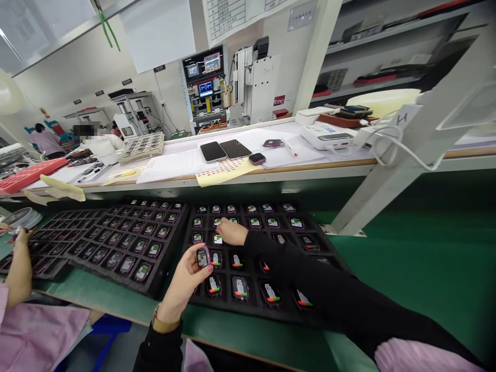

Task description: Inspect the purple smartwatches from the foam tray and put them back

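A strapless smartwatch (202, 257) with a purple case and a lit screen is pinched between the thumb and fingers of my left hand (183, 279), held up over the near left part of a black foam tray (248, 308). Farther back over that tray, my right hand (232, 232) is closed, its fingertips at a second smartwatch (217, 222) in a compartment; the hand partly covers it. Many similar watches lie in the compartments around, several showing white, green and red screens. My right sleeve hides part of the tray's right side.
More black trays of watches (126, 240) stand to the left, where a co-worker's hand (21, 243) works. Behind runs a raised shelf with two dark phones (225, 150), papers, two loose watches (257, 158) and a white device (327, 137). A white post (387, 150) rises at right.
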A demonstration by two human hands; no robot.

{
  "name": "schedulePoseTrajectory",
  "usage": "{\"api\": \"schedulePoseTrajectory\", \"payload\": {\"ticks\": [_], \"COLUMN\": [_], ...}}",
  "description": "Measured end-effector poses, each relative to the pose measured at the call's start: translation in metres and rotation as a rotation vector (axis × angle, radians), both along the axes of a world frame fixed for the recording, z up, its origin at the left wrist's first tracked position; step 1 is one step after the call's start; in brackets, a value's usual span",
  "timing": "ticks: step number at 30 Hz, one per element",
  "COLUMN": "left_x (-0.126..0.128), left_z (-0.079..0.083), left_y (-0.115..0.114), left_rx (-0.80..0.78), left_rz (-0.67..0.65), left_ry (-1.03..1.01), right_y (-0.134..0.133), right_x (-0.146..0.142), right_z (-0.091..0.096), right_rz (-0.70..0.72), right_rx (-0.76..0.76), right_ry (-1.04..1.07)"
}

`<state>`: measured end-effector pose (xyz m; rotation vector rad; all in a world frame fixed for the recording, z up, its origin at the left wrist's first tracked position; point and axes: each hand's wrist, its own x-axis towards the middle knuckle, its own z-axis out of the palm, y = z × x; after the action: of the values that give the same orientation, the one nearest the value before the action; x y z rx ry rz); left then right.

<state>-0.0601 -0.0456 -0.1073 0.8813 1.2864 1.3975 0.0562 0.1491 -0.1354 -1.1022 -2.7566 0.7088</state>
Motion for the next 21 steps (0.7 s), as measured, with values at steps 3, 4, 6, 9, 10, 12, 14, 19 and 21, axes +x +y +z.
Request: {"api": "schedulePoseTrajectory", "payload": {"ticks": [3,4,6,9,10,12,14,19,21], "left_x": [-0.004,-0.004,-0.005,-0.003,-0.002,0.000,0.002,0.000,-0.002], "left_z": [-0.002,-0.003,-0.004,-0.005,-0.005,-0.007,-0.009,-0.016,-0.017], "left_y": [-0.001,-0.001,0.000,0.003,0.004,0.007,0.009,0.013,0.015], "left_rx": [-0.012,-0.015,-0.016,-0.006,0.001,0.014,0.026,0.043,0.044], "left_rz": [0.009,0.012,0.012,0.005,0.002,0.000,0.005,0.046,0.059], "left_ry": [0.018,0.022,0.026,0.037,0.044,0.059,0.072,0.135,0.176], "right_y": [0.005,0.005,0.005,0.003,0.002,0.000,-0.001,0.002,0.004], "right_x": [0.004,0.006,0.010,0.013,0.013,0.013,0.013,0.016,0.020], "right_z": [0.003,0.004,0.004,0.003,0.003,0.002,0.001,0.004,0.008], "right_rz": [0.033,0.044,0.065,0.091,0.095,0.092,0.077,-0.010,-0.043], "right_rx": [-0.048,-0.073,-0.138,-0.238,-0.262,-0.289,-0.296,-0.318,-0.370], "right_ry": [0.030,0.045,0.072,0.116,0.130,0.159,0.198,0.322,0.356]}}
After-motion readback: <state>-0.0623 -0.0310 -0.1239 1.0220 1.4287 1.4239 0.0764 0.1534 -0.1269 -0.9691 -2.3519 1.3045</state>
